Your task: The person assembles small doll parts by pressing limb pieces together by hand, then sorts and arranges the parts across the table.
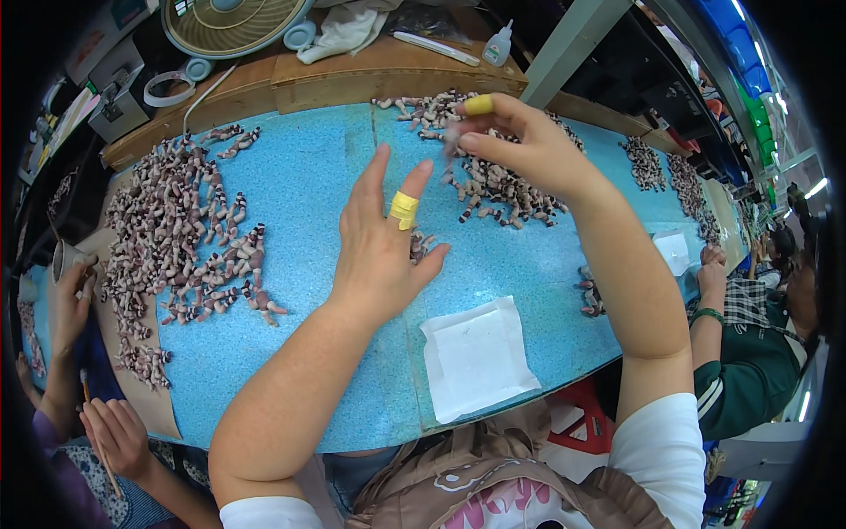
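My left hand [374, 247] is over the middle of the blue table, fingers apart and nothing gripped, with yellow tape round one finger. Between its thumb and fingers shows a small cluster of figure pieces [421, 247], partly hidden. My right hand [529, 150], also taped yellow on a finger, hovers over a pile of small striped doll-like pieces [507, 187]. Its thumb and index finger are curved with a gap between them. A blurred pinkish-grey piece [452, 145] is at their tips; whether they grip it cannot be made out.
A larger pile of the pieces [167, 220] spreads at the left. A white square sheet [480, 360] lies near the front edge. At the back are a fan [233, 26], a tape roll [169, 88] and a small bottle [498, 44]. Co-workers' hands [119, 436] are on both sides.
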{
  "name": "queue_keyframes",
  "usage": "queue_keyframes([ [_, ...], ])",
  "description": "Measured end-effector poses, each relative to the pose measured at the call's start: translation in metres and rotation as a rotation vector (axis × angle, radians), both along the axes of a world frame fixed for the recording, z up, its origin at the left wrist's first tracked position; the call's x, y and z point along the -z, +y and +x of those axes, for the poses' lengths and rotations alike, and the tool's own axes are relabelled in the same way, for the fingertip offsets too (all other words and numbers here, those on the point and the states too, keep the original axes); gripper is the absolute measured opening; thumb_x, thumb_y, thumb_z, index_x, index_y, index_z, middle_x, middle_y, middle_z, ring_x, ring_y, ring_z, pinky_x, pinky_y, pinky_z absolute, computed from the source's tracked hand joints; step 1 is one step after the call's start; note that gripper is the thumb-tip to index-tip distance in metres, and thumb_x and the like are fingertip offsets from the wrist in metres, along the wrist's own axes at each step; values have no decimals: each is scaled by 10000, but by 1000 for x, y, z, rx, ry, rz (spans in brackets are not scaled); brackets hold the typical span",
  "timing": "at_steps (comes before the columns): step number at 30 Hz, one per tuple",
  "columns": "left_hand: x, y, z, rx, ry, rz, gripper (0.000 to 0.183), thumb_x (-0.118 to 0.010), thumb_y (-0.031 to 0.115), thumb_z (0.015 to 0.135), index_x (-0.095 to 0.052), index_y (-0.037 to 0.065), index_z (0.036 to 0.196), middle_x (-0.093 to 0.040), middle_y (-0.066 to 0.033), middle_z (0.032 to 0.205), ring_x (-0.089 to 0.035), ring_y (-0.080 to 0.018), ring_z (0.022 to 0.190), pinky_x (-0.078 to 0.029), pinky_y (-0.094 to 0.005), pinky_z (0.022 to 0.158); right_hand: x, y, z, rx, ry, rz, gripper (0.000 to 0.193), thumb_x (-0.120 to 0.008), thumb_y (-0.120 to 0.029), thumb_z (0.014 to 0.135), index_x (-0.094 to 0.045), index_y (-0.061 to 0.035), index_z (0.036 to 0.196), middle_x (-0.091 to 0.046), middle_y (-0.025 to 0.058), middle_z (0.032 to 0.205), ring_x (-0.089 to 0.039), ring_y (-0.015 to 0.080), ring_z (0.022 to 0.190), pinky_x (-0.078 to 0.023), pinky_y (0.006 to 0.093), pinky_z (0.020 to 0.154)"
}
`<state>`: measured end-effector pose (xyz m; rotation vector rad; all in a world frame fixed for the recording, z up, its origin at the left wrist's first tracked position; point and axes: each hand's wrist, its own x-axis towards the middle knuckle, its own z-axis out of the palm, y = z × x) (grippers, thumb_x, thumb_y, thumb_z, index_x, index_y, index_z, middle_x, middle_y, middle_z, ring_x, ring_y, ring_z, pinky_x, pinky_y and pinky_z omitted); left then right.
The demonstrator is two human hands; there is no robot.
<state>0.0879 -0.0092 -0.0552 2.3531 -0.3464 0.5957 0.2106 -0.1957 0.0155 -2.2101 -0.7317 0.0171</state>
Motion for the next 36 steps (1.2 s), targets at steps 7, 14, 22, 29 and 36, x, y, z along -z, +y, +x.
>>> queue_keyframes([
  [7, 9, 4, 2, 12, 76, 121, 305, -690, 175, 787, -647, 65, 1069, -570, -119, 1206, -460, -335, 1194, -334, -465, 1024, 49, -9, -27, -88, -641, -538, 322, -658, -368, 822, -665, -103, 1005, -568, 84, 1208, -439, 264, 1236, -260, 500, 1058],
  [14, 7, 4, 3, -2, 54, 108, 228, -686, 156, 782, -659, 43, 978, -589, -115, 1136, -488, -322, 1130, -349, -453, 993, 30, -46, 9, 89, -802, -610, 232, -631, -304, 855, -654, -114, 985, -557, 101, 1199, -494, 294, 1161, -374, 456, 963],
  [22, 6, 2, 2, 11, 83, 92, 226, -678, 155, 788, -656, 34, 977, -582, -111, 1143, -487, -323, 1129, -339, -454, 998, 28, -96, 54, 181, -439, -428, 326, -535, -292, 949, -580, -44, 1156, -563, 172, 1160, -567, 343, 1045, -458, 398, 889],
  [29, 4, 1, 6, 28, 58, 71, 218, -692, 151, 771, -654, 28, 947, -584, -119, 1116, -494, -330, 1105, -340, -472, 980, 26, -95, 40, 273, -770, -397, 333, -588, -308, 909, -614, -66, 1136, -584, 164, 1169, -548, 353, 1105, -434, 426, 948],
  [36, 3, 6, 6, 10, 38, 128, 205, -680, 147, 783, -655, 45, 959, -592, -114, 1115, -508, -321, 1088, -356, -443, 970, 47, -30, -15, -373, -825, -351, 189, -682, -290, 797, -685, -162, 936, -596, 92, 1140, -498, 276, 1182, -354, 456, 1018],
])
